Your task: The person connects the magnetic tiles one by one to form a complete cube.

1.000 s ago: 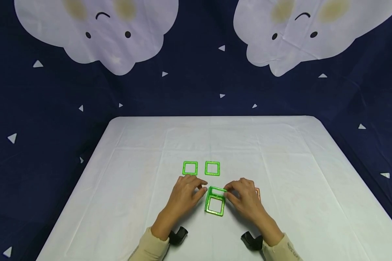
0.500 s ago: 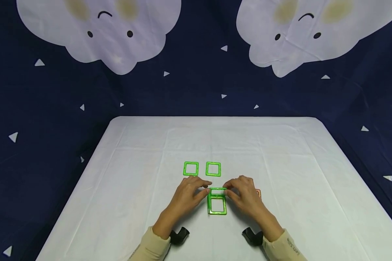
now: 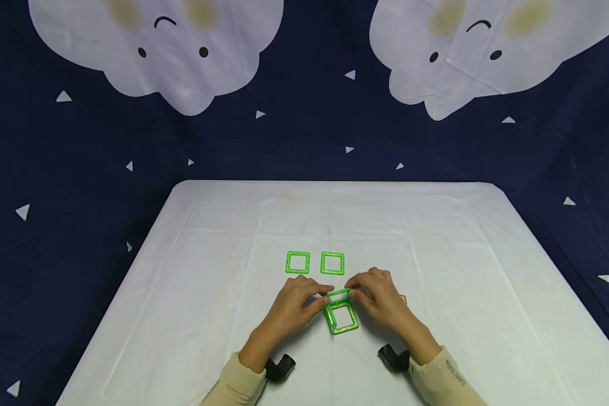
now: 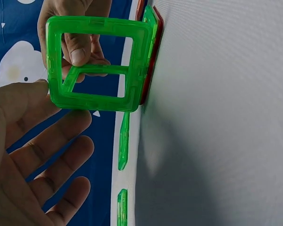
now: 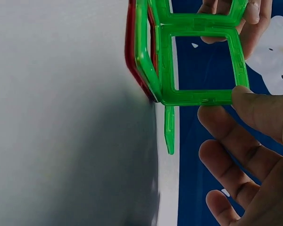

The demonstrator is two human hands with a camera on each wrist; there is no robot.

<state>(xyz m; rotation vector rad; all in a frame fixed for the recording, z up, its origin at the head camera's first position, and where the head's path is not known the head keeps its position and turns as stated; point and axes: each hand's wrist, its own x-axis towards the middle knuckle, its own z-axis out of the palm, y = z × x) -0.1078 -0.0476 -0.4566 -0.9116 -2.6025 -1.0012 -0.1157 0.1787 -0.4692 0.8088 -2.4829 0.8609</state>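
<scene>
A small build of green magnetic tiles stands on the table between the hands. Its flat base tile has a red tile against its underside. An upright tile rises along the left side, and another upright tile forms the back, meeting it at a corner. My left hand pinches the left upright's top corner between thumb and forefinger, its other fingers spread. With thumb and forefinger my right hand pinches the back upright's top right corner.
Two loose green square tiles, a left one and a right one, lie flat beyond the hands. An orange piece peeks out behind the right hand. White cloth covers the table; a dark blue curtain hangs behind.
The tile build has turned counterclockwise, its near edge swinging to the right. My left hand has moved right, from beside the build onto its corner. The right hand keeps its pinch.
</scene>
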